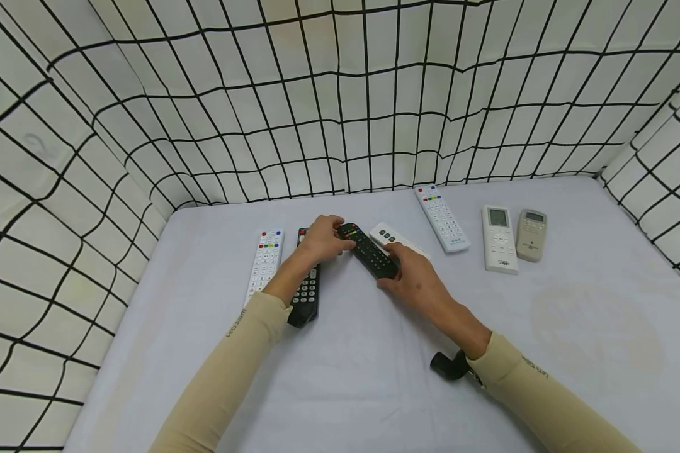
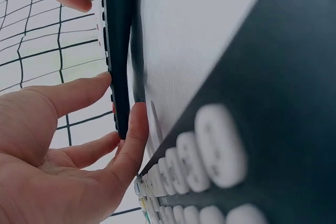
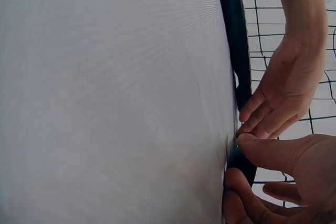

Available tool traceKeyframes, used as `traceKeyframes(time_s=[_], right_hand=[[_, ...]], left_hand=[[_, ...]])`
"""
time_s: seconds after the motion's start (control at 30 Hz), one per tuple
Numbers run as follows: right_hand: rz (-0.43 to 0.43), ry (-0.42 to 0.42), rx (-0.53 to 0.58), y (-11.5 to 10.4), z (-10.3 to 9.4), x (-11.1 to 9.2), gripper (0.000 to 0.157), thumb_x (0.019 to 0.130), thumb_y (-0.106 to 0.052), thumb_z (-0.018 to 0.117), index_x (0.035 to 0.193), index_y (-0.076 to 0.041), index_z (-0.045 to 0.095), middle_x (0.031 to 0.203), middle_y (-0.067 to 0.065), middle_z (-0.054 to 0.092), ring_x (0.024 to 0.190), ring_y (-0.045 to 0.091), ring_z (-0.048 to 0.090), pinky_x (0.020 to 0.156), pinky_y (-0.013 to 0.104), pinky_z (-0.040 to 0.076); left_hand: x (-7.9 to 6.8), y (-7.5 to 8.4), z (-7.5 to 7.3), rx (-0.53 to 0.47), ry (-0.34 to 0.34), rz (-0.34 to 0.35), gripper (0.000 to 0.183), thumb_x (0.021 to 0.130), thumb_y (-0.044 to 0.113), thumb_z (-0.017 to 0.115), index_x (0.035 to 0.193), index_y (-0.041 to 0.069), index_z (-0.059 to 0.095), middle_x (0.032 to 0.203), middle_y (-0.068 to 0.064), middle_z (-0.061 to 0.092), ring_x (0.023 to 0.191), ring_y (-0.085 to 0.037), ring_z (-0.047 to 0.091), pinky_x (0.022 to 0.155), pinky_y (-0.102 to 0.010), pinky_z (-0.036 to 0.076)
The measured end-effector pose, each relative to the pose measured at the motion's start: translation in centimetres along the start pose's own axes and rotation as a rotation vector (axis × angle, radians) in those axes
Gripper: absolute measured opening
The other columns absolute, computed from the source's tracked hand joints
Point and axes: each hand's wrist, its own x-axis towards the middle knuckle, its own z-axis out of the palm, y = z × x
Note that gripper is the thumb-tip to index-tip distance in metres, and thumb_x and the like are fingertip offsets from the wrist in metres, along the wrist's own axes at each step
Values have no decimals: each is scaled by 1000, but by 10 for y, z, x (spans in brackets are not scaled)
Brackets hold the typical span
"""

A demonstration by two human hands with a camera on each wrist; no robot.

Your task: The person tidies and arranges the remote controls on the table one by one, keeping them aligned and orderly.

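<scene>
Both hands hold a black remote control (image 1: 368,250) that lies slantwise near the middle of the white surface. My left hand (image 1: 322,240) pinches its far end; in the left wrist view the thumb is on the button face and the fingers (image 2: 137,129) are at the end and underside. My right hand (image 1: 416,277) grips the near end between thumb and fingers. Just behind the right hand lies a white remote (image 1: 399,238), partly covered by it. Under my left wrist lies a second black remote (image 1: 305,299) with pale buttons, its middle hidden by the forearm.
A white remote (image 1: 266,261) lies at the left. Toward the back right are another white remote (image 1: 442,219) and two air-conditioner remotes, one white (image 1: 500,242) and one beige (image 1: 531,236). White walls with black netting (image 1: 368,94) enclose the back and sides.
</scene>
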Motion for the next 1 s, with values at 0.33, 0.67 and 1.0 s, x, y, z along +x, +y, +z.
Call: traceKeyframes(time_s=[0.33,0.67,1.0], right_hand=[[11,32,-56,2,-3,-2,81,83,-20,90,150,-7,47,132,15,70,90,21,66,81,40,56],[-12,22,10,-3,-6,-5,85,81,-22,91,152,-7,45,124,12,71,82,16,66,76,34,55],[37,-2,183,-7,-1,-5,82,80,-10,90,150,-4,47,129,20,64,97,25,66,78,30,54]], left_hand=[[-1,-2,0,-201,8,-17,64,91,14,80,149,4,53,138,-18,63,115,-29,68,79,-27,54],[-4,-11,-4,-455,-5,-35,65,88,4,79,148,4,53,145,-18,59,127,-32,66,98,-35,58],[-6,-14,-7,-551,-16,-5,64,89,1,78,148,10,56,151,-21,53,128,-34,64,95,-31,59]])
